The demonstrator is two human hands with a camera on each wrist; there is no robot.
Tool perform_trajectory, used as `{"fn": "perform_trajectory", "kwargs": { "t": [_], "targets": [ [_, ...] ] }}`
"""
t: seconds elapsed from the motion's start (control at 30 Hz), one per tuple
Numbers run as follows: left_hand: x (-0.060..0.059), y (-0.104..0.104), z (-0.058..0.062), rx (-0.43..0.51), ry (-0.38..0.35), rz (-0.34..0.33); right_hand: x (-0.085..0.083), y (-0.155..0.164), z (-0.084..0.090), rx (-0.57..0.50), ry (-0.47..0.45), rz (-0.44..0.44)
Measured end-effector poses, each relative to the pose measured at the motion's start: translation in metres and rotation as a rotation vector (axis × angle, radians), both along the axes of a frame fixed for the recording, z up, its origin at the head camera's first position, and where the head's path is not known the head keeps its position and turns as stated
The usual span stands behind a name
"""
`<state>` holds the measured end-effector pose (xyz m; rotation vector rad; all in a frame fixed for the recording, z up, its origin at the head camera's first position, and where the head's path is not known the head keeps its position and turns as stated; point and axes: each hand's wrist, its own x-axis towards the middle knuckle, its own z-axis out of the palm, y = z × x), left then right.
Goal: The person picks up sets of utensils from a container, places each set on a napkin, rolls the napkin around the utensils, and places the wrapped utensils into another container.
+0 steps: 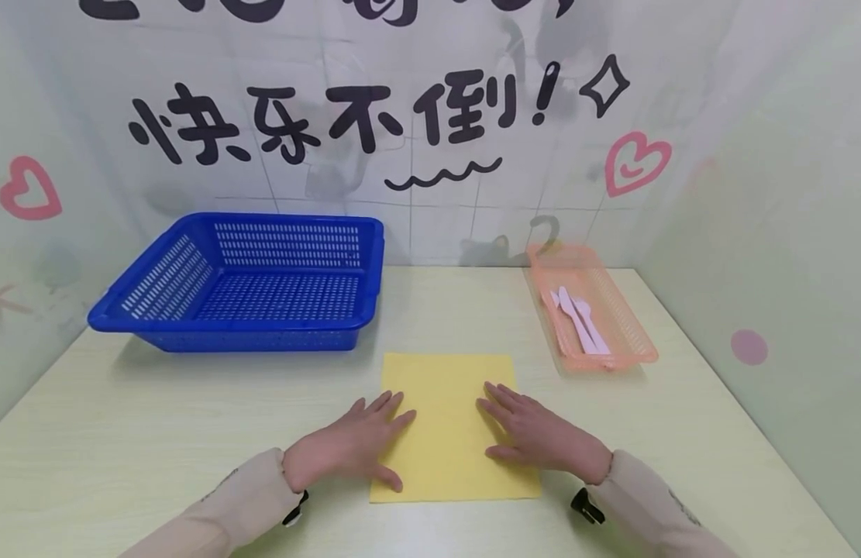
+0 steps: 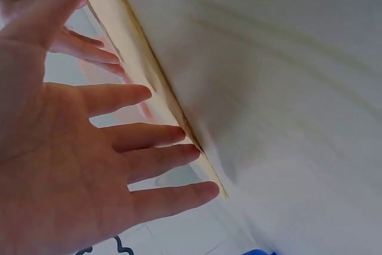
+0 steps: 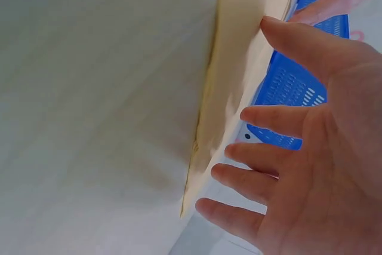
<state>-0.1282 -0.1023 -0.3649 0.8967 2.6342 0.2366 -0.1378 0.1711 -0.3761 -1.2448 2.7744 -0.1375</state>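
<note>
A flat yellow sheet, like a folded cloth or napkin (image 1: 447, 434), lies on the table in front of me in the head view. My left hand (image 1: 353, 442) is at its left edge, fingers spread and straight, with fingertips over the yellow surface. At the right edge, my right hand (image 1: 542, 434) has its fingers stretched out in the same way. Both wrist views show the palms from below, the left hand (image 2: 89, 159) and the right hand (image 3: 310, 147), with fingertips right at the sheet's thin edge. Neither hand grips anything.
A blue plastic basket (image 1: 256, 341) stands at the back left of the table (image 1: 158, 426). A pink-orange basket (image 1: 621, 318) at the back right holds several light plastic utensils (image 1: 580, 322), among them a knife and a fork. A printed curtain (image 1: 430, 225) hangs behind the table.
</note>
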Motion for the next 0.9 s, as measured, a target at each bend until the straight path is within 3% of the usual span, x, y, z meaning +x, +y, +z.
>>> {"fn": "perform_trajectory", "kwargs": {
  "t": [0.33, 0.6, 0.9],
  "targets": [
    [-0.001, 0.002, 0.001, -0.022, 0.001, 0.006, -0.007, -0.003, 0.003, 0.008, -0.022, 0.059],
    [-0.003, 0.003, 0.002, -0.023, -0.019, 0.014, -0.009, -0.003, 0.003, -0.013, -0.065, 0.005],
    [-0.009, 0.005, 0.003, -0.024, -0.051, 0.009, -0.014, -0.002, 0.001, 0.020, -0.023, 0.001]
  ]
}}
